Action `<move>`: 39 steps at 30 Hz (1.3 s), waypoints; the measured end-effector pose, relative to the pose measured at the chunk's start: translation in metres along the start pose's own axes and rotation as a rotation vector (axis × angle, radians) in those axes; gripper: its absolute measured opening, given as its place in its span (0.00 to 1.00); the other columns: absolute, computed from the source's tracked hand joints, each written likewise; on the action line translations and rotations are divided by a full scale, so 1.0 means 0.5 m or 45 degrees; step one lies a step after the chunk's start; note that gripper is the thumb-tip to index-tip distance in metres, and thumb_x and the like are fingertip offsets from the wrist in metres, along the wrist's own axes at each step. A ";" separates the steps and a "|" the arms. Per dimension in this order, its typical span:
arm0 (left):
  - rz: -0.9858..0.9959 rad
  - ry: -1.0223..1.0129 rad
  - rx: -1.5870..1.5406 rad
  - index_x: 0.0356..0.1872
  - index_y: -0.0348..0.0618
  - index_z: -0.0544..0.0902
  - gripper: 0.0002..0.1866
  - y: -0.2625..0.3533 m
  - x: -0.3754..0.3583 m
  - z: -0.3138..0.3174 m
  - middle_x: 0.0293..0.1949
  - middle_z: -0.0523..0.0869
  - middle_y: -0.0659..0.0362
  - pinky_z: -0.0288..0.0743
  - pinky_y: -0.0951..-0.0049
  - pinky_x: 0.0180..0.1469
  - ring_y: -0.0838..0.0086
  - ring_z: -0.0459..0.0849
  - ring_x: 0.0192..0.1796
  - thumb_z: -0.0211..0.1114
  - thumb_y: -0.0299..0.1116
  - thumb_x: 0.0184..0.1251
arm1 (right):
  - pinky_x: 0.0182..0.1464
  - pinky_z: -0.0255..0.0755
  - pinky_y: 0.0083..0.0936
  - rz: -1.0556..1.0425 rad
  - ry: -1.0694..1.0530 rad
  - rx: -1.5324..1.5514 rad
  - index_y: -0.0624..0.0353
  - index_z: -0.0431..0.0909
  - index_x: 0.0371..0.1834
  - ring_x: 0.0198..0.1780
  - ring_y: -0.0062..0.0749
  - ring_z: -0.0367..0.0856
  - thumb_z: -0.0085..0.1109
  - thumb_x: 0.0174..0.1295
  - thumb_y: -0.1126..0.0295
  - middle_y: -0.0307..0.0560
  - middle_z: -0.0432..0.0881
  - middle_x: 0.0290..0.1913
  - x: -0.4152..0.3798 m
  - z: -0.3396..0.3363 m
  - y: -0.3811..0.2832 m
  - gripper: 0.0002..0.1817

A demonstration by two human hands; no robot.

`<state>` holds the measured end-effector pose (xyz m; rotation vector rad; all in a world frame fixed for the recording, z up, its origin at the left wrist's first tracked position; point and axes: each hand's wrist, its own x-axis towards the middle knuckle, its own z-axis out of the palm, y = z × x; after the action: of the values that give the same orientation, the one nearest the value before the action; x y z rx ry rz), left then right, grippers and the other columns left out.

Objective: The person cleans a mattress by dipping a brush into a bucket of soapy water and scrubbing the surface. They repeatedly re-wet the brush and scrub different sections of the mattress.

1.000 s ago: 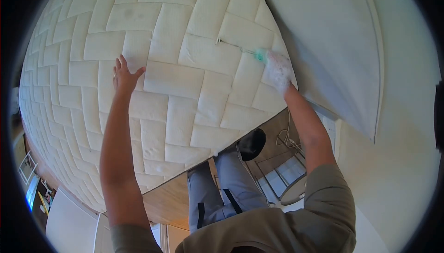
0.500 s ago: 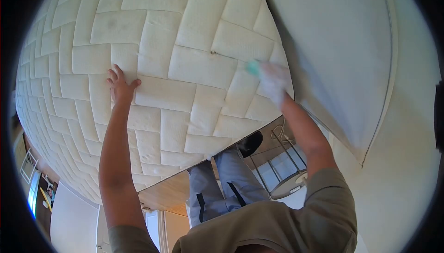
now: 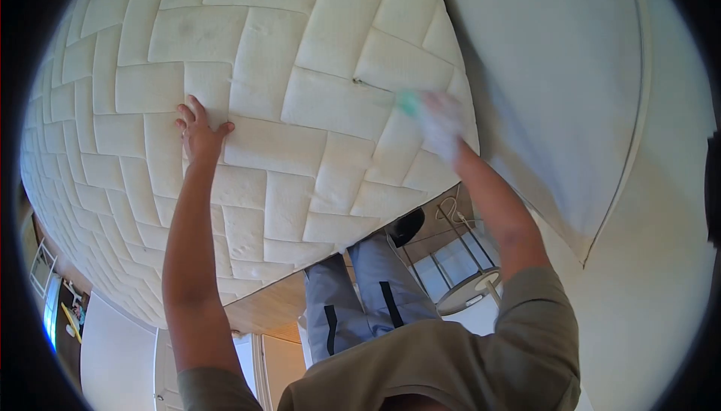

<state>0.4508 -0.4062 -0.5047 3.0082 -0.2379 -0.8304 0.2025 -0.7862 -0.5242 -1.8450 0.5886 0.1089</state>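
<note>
A cream quilted mattress (image 3: 330, 103) with stitched brick-like panels stands tilted before me and fills much of the view. My bare left hand (image 3: 201, 134) rests on its surface with the fingers spread. At the mattress's right side, my right hand (image 3: 441, 122) wears a white glove and is smeared by motion. It grips a small green thing (image 3: 408, 102), which is pressed to or just over the fabric; blur hides its exact kind. Just left of it, a small dark mark (image 3: 357, 81) shows at a seam.
A large pale panel with an edge seam (image 3: 556, 95) leans to the right of the mattress. Below are a round-topped small table (image 3: 469, 291) with metal legs, a pale cable (image 3: 451, 208) and wood flooring. A white door (image 3: 167, 370) is at lower left.
The view has shifted slightly, so the mattress sits a little differently in the frame. My right hand, with the green thing, has moved slightly left over the mattress. My left hand stays put.
</note>
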 end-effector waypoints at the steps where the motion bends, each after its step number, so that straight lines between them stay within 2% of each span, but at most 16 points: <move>1: -0.032 -0.024 0.048 0.70 0.48 0.43 0.54 0.004 -0.001 -0.007 0.69 0.45 0.43 0.58 0.45 0.61 0.40 0.50 0.68 0.71 0.47 0.46 | 0.45 0.74 0.34 0.428 0.096 0.677 0.62 0.77 0.39 0.39 0.34 0.80 0.48 0.64 0.62 0.50 0.80 0.36 -0.048 -0.067 -0.006 0.14; 2: -0.042 -0.021 0.044 0.70 0.48 0.43 0.54 0.008 -0.001 -0.014 0.69 0.45 0.43 0.58 0.45 0.61 0.40 0.50 0.68 0.71 0.47 0.46 | 0.45 0.74 0.34 0.424 0.085 0.674 0.62 0.77 0.39 0.39 0.34 0.80 0.48 0.64 0.62 0.50 0.80 0.36 -0.025 -0.057 -0.050 0.14; 4: -0.078 -0.041 0.076 0.70 0.48 0.43 0.55 0.026 -0.005 -0.018 0.69 0.45 0.43 0.58 0.45 0.61 0.40 0.50 0.68 0.71 0.47 0.45 | 0.39 0.71 0.34 0.020 -0.112 -1.333 0.62 0.75 0.35 0.34 0.40 0.77 0.46 0.65 0.62 0.50 0.78 0.32 0.018 0.001 -0.166 0.14; 5: -0.079 -0.040 0.082 0.70 0.48 0.43 0.55 0.022 -0.003 -0.015 0.69 0.45 0.43 0.58 0.45 0.61 0.40 0.50 0.68 0.71 0.47 0.45 | 0.34 0.69 0.36 -0.216 0.188 -0.305 0.59 0.74 0.32 0.28 0.42 0.74 0.47 0.64 0.59 0.50 0.76 0.27 0.067 0.086 -0.166 0.14; 6: -0.062 -0.029 0.065 0.70 0.48 0.43 0.55 0.015 0.003 -0.012 0.69 0.45 0.43 0.57 0.45 0.62 0.40 0.49 0.68 0.71 0.47 0.45 | 0.35 0.67 0.36 -0.516 0.207 -0.901 0.59 0.73 0.28 0.28 0.41 0.73 0.43 0.64 0.53 0.51 0.75 0.26 0.140 0.147 -0.164 0.20; 7: -0.042 -0.030 0.049 0.70 0.48 0.44 0.55 0.010 0.001 -0.005 0.69 0.45 0.43 0.57 0.45 0.62 0.40 0.49 0.68 0.71 0.47 0.45 | 0.34 0.65 0.38 0.064 0.000 -0.485 0.59 0.72 0.21 0.28 0.42 0.74 0.37 0.64 0.48 0.54 0.74 0.23 0.185 0.196 -0.286 0.27; 11: 0.034 -0.020 0.007 0.70 0.48 0.44 0.55 -0.018 0.000 0.006 0.69 0.45 0.43 0.56 0.46 0.62 0.40 0.49 0.68 0.72 0.47 0.45 | 0.30 0.63 0.37 -0.602 0.337 -0.721 0.60 0.73 0.17 0.23 0.38 0.70 0.39 0.63 0.45 0.53 0.71 0.18 0.214 0.252 -0.320 0.29; 15: -0.017 -0.021 0.002 0.70 0.48 0.44 0.55 0.004 -0.003 -0.009 0.70 0.44 0.43 0.57 0.46 0.62 0.39 0.49 0.68 0.72 0.47 0.44 | 0.33 0.68 0.30 0.368 -0.068 -0.078 0.61 0.80 0.29 0.27 0.28 0.76 0.47 0.61 0.49 0.47 0.79 0.24 0.042 0.041 -0.151 0.25; 21: -0.056 -0.026 0.048 0.69 0.46 0.44 0.54 0.019 0.002 -0.019 0.69 0.45 0.43 0.57 0.45 0.62 0.39 0.50 0.67 0.72 0.45 0.45 | 0.42 0.67 0.43 0.228 -0.267 -1.127 0.62 0.79 0.32 0.36 0.53 0.77 0.37 0.63 0.43 0.60 0.79 0.32 0.216 0.093 -0.282 0.31; 22: -0.029 -0.040 0.034 0.69 0.46 0.44 0.54 0.009 -0.002 -0.012 0.69 0.45 0.42 0.57 0.45 0.62 0.39 0.51 0.67 0.72 0.44 0.45 | 0.40 0.66 0.42 -0.375 -0.024 -1.113 0.63 0.78 0.30 0.34 0.52 0.77 0.34 0.62 0.41 0.59 0.79 0.29 0.284 0.112 -0.272 0.34; 23: -0.048 -0.057 0.050 0.69 0.46 0.44 0.54 0.002 -0.011 -0.005 0.69 0.45 0.42 0.57 0.45 0.62 0.39 0.51 0.67 0.72 0.44 0.45 | 0.32 0.66 0.44 0.065 0.056 -0.738 0.60 0.77 0.26 0.28 0.49 0.77 0.34 0.63 0.45 0.56 0.78 0.24 0.353 0.121 -0.351 0.30; 27: 0.001 -0.005 0.000 0.69 0.46 0.44 0.55 -0.002 -0.012 -0.001 0.69 0.45 0.42 0.57 0.44 0.61 0.39 0.50 0.67 0.72 0.44 0.45 | 0.42 0.72 0.34 -0.138 0.178 -0.530 0.68 0.73 0.41 0.43 0.43 0.79 0.30 0.68 0.63 0.64 0.78 0.38 0.475 0.156 -0.344 0.21; 29: 0.001 0.057 -0.032 0.69 0.46 0.44 0.55 0.017 0.000 -0.011 0.69 0.45 0.42 0.57 0.44 0.61 0.39 0.50 0.67 0.72 0.43 0.44 | 0.33 0.67 0.42 0.157 0.261 -0.449 0.58 0.76 0.28 0.30 0.43 0.76 0.35 0.65 0.52 0.50 0.79 0.27 0.356 0.212 -0.356 0.24; 34: -0.086 -0.088 0.031 0.69 0.46 0.44 0.55 0.023 -0.008 -0.031 0.69 0.45 0.43 0.57 0.44 0.61 0.40 0.51 0.67 0.72 0.43 0.45 | 0.44 0.71 0.39 -0.464 -0.102 -0.883 0.57 0.76 0.37 0.44 0.42 0.79 0.35 0.66 0.54 0.53 0.80 0.40 0.169 0.247 -0.321 0.21; 38: -0.047 -0.058 0.000 0.69 0.46 0.43 0.55 0.023 -0.010 -0.016 0.69 0.45 0.43 0.58 0.44 0.61 0.41 0.51 0.67 0.72 0.44 0.44 | 0.32 0.71 0.34 -0.502 -0.015 -1.263 0.61 0.75 0.44 0.38 0.27 0.77 0.42 0.62 0.65 0.49 0.78 0.36 0.634 0.107 -0.104 0.15; 39: -0.051 -0.036 0.028 0.69 0.46 0.43 0.55 0.022 -0.006 -0.014 0.69 0.45 0.43 0.58 0.44 0.61 0.41 0.51 0.67 0.72 0.44 0.44 | 0.29 0.70 0.33 -1.090 0.206 -1.633 0.60 0.71 0.37 0.28 0.40 0.74 0.36 0.66 0.68 0.47 0.74 0.26 0.724 0.104 -0.083 0.12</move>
<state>0.4504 -0.4169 -0.4964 3.0327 -0.1894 -0.8803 0.5470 -0.8524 -0.6354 -3.2074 -0.3572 -0.3176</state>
